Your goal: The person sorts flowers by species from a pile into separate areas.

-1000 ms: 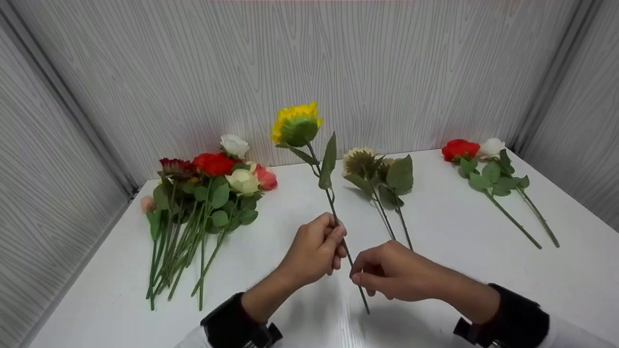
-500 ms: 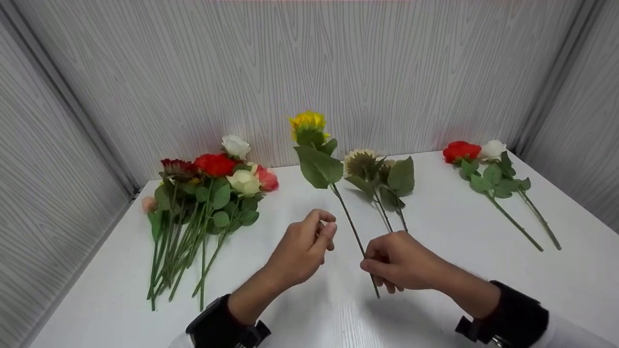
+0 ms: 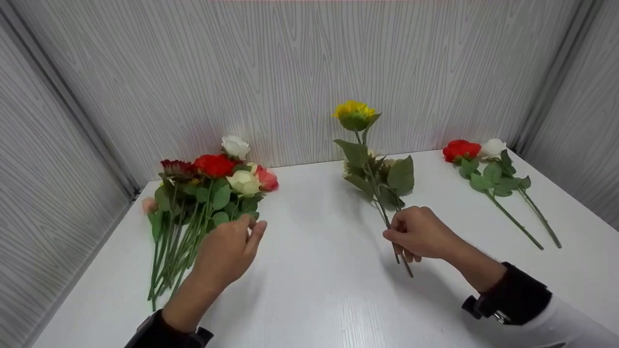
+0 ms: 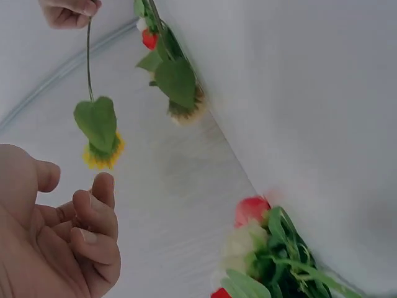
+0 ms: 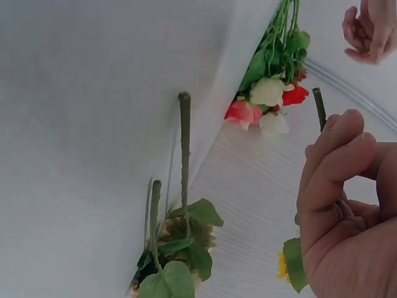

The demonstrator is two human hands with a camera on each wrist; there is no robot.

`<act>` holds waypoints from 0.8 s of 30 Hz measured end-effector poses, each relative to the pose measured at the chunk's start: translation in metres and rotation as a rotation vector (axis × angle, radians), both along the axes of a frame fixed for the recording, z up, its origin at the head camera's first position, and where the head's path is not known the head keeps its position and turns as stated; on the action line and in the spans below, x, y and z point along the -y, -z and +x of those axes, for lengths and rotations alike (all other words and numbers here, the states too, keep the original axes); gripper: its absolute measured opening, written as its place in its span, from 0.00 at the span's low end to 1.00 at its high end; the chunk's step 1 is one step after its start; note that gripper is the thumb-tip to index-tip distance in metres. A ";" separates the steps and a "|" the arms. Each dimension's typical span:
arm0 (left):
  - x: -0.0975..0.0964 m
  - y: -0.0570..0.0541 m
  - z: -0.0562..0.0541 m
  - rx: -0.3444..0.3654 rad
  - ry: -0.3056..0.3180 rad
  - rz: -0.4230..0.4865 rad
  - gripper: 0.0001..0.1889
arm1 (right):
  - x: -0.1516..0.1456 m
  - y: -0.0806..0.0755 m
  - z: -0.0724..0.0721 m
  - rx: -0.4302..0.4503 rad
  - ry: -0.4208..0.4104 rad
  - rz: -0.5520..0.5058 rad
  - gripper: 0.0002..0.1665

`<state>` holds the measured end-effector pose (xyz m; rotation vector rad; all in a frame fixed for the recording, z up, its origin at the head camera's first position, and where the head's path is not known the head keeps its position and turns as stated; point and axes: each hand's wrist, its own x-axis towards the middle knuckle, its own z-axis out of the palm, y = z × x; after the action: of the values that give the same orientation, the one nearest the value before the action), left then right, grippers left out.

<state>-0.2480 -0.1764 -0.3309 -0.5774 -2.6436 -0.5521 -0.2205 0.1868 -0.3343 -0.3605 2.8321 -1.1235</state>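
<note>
My right hand [image 3: 425,234] pinches the stem of a yellow sunflower [image 3: 355,115] near its lower end. The bloom points up and away, and its leaves overlap two cream sunflowers [image 3: 401,176] lying behind it on the table. In the right wrist view, the cut stem end sticks out past the curled fingers [image 5: 335,161], while the cream sunflowers [image 5: 186,239] lie to one side. My left hand [image 3: 227,251] holds nothing; its fingers are loosely bent, as the left wrist view also shows. It is beside the mixed flower pile [image 3: 213,193], overlapping some stems and leaves in the head view.
The pile at left has red, white, cream, pink and dark red blooms, stems toward me. A red rose [image 3: 462,150] and a white rose [image 3: 493,147] lie at the back right of the white table [image 3: 314,290]. A grey wood-patterned wall [image 3: 290,72] stands behind.
The left hand let go of the yellow sunflower and moved left to the flower pile. The right hand took the stem and carried it right and away, over the cream sunflowers.
</note>
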 end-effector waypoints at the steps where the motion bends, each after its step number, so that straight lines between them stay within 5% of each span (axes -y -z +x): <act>1: 0.009 0.002 -0.002 -0.015 -0.028 -0.038 0.16 | -0.003 0.000 -0.002 0.002 0.013 0.005 0.11; 5: 0.042 0.003 -0.011 0.042 -0.111 -0.153 0.17 | -0.013 0.002 -0.008 0.024 0.058 0.007 0.12; 10: 0.080 0.008 -0.024 0.303 -0.155 -0.248 0.18 | -0.024 0.004 -0.014 0.056 0.083 0.019 0.11; 16: 0.103 0.016 -0.032 0.586 -0.104 -0.280 0.19 | -0.034 0.005 -0.019 0.136 0.097 0.061 0.11; 19: 0.105 0.018 -0.034 0.619 -0.072 -0.255 0.20 | -0.036 0.005 -0.020 0.176 0.083 0.115 0.12; 24: 0.103 0.020 -0.037 0.539 -0.040 -0.250 0.18 | -0.035 0.008 -0.020 0.223 0.038 0.190 0.13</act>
<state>-0.2851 -0.2797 -0.3513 -0.4973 -3.2593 -0.4102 -0.2409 0.2221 -0.3418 -0.1573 2.7257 -0.8315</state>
